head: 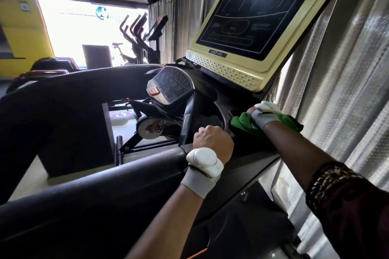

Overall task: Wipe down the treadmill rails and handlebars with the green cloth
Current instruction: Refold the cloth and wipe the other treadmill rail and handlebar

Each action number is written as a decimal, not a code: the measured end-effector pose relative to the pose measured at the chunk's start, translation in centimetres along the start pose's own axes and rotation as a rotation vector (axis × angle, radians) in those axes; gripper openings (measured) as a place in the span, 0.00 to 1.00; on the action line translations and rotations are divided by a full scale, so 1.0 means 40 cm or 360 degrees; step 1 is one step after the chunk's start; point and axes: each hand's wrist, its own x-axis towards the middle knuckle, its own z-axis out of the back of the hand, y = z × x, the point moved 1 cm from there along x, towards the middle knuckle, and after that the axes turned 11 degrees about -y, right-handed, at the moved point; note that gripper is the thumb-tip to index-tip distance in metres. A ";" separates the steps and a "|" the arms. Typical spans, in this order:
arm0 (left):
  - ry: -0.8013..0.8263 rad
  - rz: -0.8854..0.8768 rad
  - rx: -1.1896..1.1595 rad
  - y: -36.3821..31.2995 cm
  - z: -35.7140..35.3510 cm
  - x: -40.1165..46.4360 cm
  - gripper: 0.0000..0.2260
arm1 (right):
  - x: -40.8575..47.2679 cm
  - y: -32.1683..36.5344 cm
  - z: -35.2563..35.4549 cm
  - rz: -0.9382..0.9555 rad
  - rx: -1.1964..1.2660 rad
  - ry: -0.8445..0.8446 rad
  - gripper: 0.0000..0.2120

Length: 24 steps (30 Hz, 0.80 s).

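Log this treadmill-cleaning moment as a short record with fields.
place: gym, at a black treadmill with a gold-framed console screen
left hand: fist curled on the black curved handlebar
right hand: presses the crumpled green cloth on the right side of the console deck
beside: silver curtain on the right

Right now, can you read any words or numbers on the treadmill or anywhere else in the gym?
None can be read.
Screen: thin outlines and tiny lines of text, too small.
Logo under the screen: too blurred.
Keypad: faint symbols, unreadable.
Red button: no mark legible.
Yellow wall sign: blurred.
Round blue sign in the bright doorway: washed out.
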 end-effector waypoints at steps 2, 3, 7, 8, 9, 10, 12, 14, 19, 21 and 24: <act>0.0003 -0.0005 0.0013 0.000 -0.002 0.004 0.16 | 0.000 0.003 0.010 0.0017 -0.0077 -0.0008 0.15; 0.0014 0.0008 0.0008 0.001 -0.003 0.003 0.15 | -0.003 0.003 0.010 0.0016 -0.0121 0.0000 0.14; 0.0031 0.0028 0.0002 0.001 0.005 0.003 0.15 | -0.013 0.017 0.019 -0.0125 0.0077 0.0077 0.12; 0.0033 0.0024 0.0011 0.001 0.006 0.003 0.15 | -0.015 0.026 0.019 -0.0091 0.0110 0.0124 0.15; 0.0036 0.0023 0.0015 0.001 0.007 0.003 0.15 | -0.012 0.027 0.011 -0.0020 0.0107 0.0180 0.17; 0.0046 0.0028 0.0016 0.000 0.007 0.004 0.15 | -0.012 0.027 0.009 0.0014 0.0106 0.0169 0.17; 0.0064 0.0040 0.0024 -0.001 0.007 0.005 0.14 | -0.019 0.019 0.009 -0.0056 0.0110 0.0056 0.17; 0.0066 0.0046 0.0022 -0.003 0.010 0.004 0.15 | -0.011 0.004 0.000 -0.0116 0.0199 0.0023 0.18; 0.0057 0.0068 -0.0002 -0.009 0.010 0.003 0.15 | -0.036 -0.045 0.017 0.0009 0.0892 0.0372 0.19; 0.0059 0.0084 -0.0014 -0.009 0.009 0.006 0.15 | -0.051 -0.043 0.034 0.0051 0.1064 0.0475 0.20; 0.0052 0.0082 -0.0025 -0.005 0.009 0.008 0.15 | -0.015 -0.044 0.020 -0.0089 0.0787 0.0293 0.20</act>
